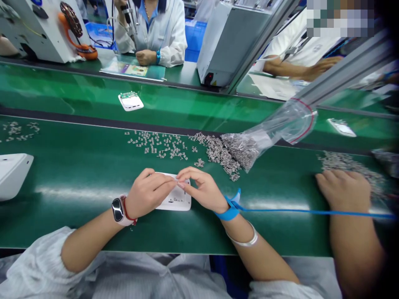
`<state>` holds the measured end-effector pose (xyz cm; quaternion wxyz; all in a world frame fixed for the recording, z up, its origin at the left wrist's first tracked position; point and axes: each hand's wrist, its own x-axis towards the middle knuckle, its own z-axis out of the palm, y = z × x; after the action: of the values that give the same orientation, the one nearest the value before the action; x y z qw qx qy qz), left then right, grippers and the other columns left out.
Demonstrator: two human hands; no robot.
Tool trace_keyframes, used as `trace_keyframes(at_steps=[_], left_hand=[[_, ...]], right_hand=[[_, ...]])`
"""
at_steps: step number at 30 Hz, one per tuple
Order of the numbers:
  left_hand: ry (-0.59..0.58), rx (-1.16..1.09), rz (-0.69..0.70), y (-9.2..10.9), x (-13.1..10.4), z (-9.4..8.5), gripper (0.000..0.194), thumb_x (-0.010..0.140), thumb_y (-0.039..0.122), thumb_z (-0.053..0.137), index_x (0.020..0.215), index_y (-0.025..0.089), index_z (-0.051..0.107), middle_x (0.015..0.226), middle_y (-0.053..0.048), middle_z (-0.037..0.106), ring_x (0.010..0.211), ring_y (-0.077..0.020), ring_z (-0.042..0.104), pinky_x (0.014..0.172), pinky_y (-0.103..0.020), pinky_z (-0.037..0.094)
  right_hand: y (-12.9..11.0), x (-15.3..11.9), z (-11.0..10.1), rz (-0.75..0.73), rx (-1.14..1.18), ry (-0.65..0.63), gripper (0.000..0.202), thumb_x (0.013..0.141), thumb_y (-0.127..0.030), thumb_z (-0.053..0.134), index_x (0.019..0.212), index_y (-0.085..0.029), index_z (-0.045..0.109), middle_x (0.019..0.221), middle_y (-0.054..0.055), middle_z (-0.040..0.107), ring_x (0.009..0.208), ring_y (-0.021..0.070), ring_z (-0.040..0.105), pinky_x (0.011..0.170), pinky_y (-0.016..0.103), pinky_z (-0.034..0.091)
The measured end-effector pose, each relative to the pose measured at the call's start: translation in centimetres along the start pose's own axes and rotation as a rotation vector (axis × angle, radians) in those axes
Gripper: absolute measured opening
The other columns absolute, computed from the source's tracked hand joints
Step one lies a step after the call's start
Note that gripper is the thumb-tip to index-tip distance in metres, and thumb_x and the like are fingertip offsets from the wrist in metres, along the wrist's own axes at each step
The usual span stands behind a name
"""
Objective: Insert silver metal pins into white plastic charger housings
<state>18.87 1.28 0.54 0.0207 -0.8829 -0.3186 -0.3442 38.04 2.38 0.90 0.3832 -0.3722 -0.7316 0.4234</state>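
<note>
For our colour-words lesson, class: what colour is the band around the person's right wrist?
Blue; the wrist band shows best in the head view.

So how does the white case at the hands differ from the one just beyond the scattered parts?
The near case lies beneath the left hand and right hand; no hand touches the far case. The far case has a green board; the near case shows none, though fingers hide part. Both are white with rounded corners.

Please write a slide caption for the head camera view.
Left hand and right hand meet over a white plastic housing on a green workbench, small metal parts scattered beyond.
</note>
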Motion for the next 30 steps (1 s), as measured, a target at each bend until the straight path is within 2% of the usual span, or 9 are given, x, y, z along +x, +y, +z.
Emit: trace_keyframes(at_steps=[9,13,17,23,27,30], left_hand=[[-0.026,0.008,-0.007,0.0,0.2,-0.2,0.013,0.086,0.014,0.050,0.096,0.019,0.057,0.091,0.000,0.068,0.080,-0.0117,0.061,0.070,-0.029,0.036],[-0.106,0.030,-0.033,0.8,0.0,-0.3,0.014,0.086,0.018,0.048,0.097,0.017,0.057,0.097,-0.004,0.067,0.088,-0.0156,0.060,0.079,-0.034,0.036],[-0.233,-0.059,0.079,1.8,-0.8,0.4,0.015,0.086,0.024,0.047,0.089,0.016,0.059,0.081,-0.003,0.067,0.081,-0.0158,0.060,0.086,-0.037,0.036],[-0.273,-0.081,0.111,2.1,-1.4,1.2,0.018,0.086,0.027,0.046,0.082,0.016,0.059,0.071,-0.002,0.064,0.074,-0.0153,0.058,0.087,-0.037,0.037],[-0.269,-0.099,0.134,1.9,-1.4,1.2,0.019,0.085,0.030,0.047,0.082,0.016,0.060,0.069,-0.002,0.063,0.075,-0.0159,0.058,0.088,-0.038,0.037],[-0.256,-0.097,0.126,1.7,-1.3,1.0,0.023,0.085,0.033,0.047,0.083,0.015,0.060,0.073,-0.003,0.065,0.079,-0.0170,0.059,0.088,-0.039,0.037]], right_hand=[[0.6,0.0,0.1,-0.027,-0.026,-0.091,0.010,0.085,-0.021,0.049,0.076,-0.018,0.053,0.090,0.005,0.058,0.085,0.0141,0.056,0.077,0.030,0.046],[1.6,0.0,0.0,-0.118,-0.277,-0.066,0.009,0.085,-0.018,0.047,0.078,-0.018,0.053,0.093,0.007,0.057,0.089,0.0165,0.053,0.078,0.033,0.044],[2.7,0.0,0.4,-0.200,-0.452,-0.110,0.008,0.085,-0.018,0.047,0.081,-0.019,0.053,0.096,0.007,0.058,0.089,0.0174,0.053,0.077,0.034,0.042],[3.5,-0.3,1.4,-0.256,-0.596,-0.032,0.010,0.087,-0.019,0.045,0.080,-0.019,0.053,0.089,0.005,0.060,0.084,0.0159,0.053,0.075,0.033,0.040],[3.8,-0.6,1.7,-0.365,-0.711,0.007,0.014,0.087,-0.018,0.045,0.077,-0.019,0.055,0.080,0.003,0.062,0.078,0.0150,0.053,0.071,0.032,0.039],[4.0,-0.8,1.5,-0.442,-0.757,0.009,0.012,0.086,-0.016,0.047,0.084,-0.021,0.058,0.083,0.002,0.065,0.077,0.0142,0.054,0.072,0.032,0.039]])
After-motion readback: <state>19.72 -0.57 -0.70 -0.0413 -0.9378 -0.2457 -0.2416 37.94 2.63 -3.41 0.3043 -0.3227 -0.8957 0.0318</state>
